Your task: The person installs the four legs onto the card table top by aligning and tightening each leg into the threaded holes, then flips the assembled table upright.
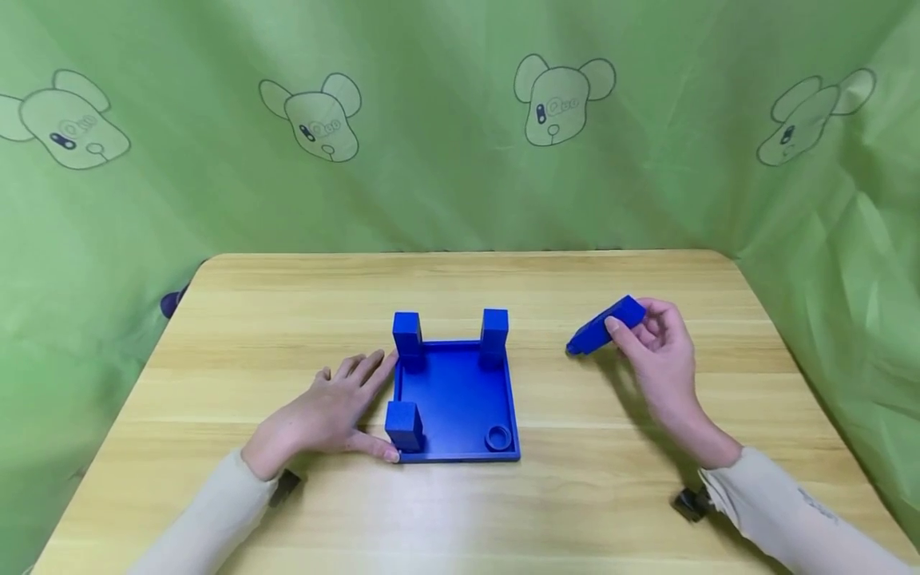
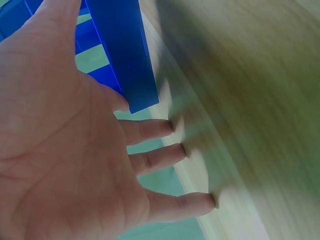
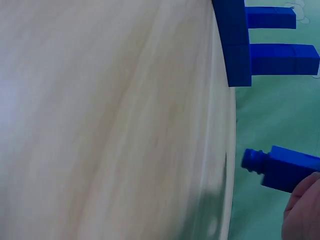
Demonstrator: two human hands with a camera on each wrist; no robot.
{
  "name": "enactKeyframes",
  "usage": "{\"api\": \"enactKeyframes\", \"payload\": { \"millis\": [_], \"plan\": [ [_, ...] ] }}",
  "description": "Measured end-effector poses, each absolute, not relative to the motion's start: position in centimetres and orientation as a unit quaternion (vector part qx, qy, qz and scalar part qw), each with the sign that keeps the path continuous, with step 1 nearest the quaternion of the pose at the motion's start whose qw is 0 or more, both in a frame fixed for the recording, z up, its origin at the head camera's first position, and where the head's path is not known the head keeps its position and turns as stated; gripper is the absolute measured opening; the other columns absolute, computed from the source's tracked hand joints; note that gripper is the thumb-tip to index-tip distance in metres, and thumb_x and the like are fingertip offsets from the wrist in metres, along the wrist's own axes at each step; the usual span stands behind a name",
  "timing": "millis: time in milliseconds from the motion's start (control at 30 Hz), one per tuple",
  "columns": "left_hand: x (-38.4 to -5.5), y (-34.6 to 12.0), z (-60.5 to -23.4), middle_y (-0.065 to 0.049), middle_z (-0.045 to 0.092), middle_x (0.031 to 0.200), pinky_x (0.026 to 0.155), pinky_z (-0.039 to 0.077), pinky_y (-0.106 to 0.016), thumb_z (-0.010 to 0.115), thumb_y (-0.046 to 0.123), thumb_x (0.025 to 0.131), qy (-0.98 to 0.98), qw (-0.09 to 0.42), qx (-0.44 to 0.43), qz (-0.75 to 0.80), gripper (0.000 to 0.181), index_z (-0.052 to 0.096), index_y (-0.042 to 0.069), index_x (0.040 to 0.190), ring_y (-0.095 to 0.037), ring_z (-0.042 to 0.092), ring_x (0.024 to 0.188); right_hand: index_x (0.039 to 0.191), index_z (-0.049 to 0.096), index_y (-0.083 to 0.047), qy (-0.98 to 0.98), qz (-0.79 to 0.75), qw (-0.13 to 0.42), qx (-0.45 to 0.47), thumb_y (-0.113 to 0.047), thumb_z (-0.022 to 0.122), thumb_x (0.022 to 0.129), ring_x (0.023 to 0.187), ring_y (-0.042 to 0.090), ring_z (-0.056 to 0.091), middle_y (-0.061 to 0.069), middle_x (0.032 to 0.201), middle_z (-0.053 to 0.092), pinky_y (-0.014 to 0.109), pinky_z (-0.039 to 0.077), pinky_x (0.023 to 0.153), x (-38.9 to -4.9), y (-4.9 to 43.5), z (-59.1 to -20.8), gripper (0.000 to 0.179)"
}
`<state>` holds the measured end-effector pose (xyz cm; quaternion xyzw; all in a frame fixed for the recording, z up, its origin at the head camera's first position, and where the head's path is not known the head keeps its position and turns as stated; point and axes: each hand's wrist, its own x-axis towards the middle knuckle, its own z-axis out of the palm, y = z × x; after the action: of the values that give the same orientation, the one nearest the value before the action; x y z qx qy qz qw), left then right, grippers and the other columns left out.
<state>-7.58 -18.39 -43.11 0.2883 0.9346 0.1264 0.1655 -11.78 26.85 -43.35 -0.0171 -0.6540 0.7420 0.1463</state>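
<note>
A square blue tray-like base (image 1: 456,399) with a raised rim lies on the table. Blue square posts stand upright at three corners: back left (image 1: 407,335), back right (image 1: 494,335) and front left (image 1: 405,426). The front right corner shows a round threaded-looking socket (image 1: 498,438). My left hand (image 1: 331,411) is spread along the base's left side, thumb and index fingertip touching its edge. To the right of the base, my right hand (image 1: 668,363) pinches a loose blue post (image 1: 604,326) above the table, tilted. Its screw-like end (image 3: 254,161) points down and left.
The wooden table (image 1: 575,503) carries the base near its middle. A green curtain (image 1: 446,160) with mouse-head drawings hangs behind and at both sides. A dark object (image 1: 171,303) shows past the table's left edge. Black wrist cameras (image 1: 691,505) sit under both sleeves.
</note>
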Motion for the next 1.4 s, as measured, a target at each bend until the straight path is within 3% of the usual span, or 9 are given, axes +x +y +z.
{"api": "enactKeyframes", "payload": {
  "millis": [167, 300, 533, 1000, 1400],
  "plan": [
    [-7.6, -18.5, -43.1, -0.028, 0.021, 0.176, 0.107, 0.031, -0.088, 0.075, 0.085, 0.081, 0.935, 0.167, 0.286, 0.129, 0.14, 0.007, 0.008, 0.176, -0.056, 0.025, 0.157, 0.131, 0.072, 0.0, -0.647, 0.743, 0.171, -0.004, 0.006, 0.077, 0.098, 0.08, 0.012, 0.065, 0.01, 0.105, 0.071, 0.019, 0.057, 0.064, -11.6, 26.1, -42.8, 0.034],
    [-7.7, -18.5, -43.1, -0.028, 0.021, 0.176, 0.107, 0.031, -0.088, 0.074, 0.086, 0.08, 0.935, 0.166, 0.286, 0.129, 0.14, 0.006, 0.009, 0.176, -0.055, 0.026, 0.157, 0.138, 0.071, 0.0, -0.651, 0.741, 0.164, 0.018, 0.004, 0.073, 0.102, 0.082, 0.013, 0.065, 0.01, 0.109, 0.072, 0.02, 0.058, 0.067, -11.0, 25.5, -42.1, 0.036],
    [-7.8, -18.5, -43.1, -0.028, 0.02, 0.176, 0.107, 0.03, -0.089, 0.071, 0.088, 0.08, 0.935, 0.167, 0.287, 0.126, 0.141, 0.005, 0.01, 0.176, -0.055, 0.025, 0.157, 0.14, 0.068, 0.003, -0.655, 0.742, 0.127, 0.066, 0.009, 0.065, 0.105, 0.092, 0.014, 0.072, 0.01, 0.117, 0.073, 0.022, 0.06, 0.075, -9.6, 24.2, -41.4, 0.036],
    [-6.7, -18.2, -43.5, -0.028, 0.022, 0.175, 0.106, 0.032, -0.088, 0.071, 0.089, 0.079, 0.935, 0.171, 0.28, 0.133, 0.142, 0.008, 0.008, 0.176, -0.055, 0.028, 0.156, 0.14, 0.065, 0.005, -0.681, 0.715, 0.045, 0.152, 0.015, 0.06, 0.104, 0.082, 0.015, 0.068, 0.012, 0.105, 0.071, 0.027, 0.062, 0.073, -6.2, 21.7, -41.6, 0.038],
    [-7.6, -18.3, -43.1, -0.028, 0.022, 0.175, 0.105, 0.033, -0.089, 0.07, 0.09, 0.079, 0.936, 0.16, 0.285, 0.128, 0.142, 0.007, 0.009, 0.176, -0.055, 0.027, 0.156, 0.142, 0.061, 0.007, -0.687, 0.688, -0.025, 0.233, 0.013, 0.059, 0.105, 0.098, 0.018, 0.071, 0.016, 0.12, 0.069, 0.029, 0.063, 0.081, -5.4, 20.0, -42.4, 0.037]
  ]
}}
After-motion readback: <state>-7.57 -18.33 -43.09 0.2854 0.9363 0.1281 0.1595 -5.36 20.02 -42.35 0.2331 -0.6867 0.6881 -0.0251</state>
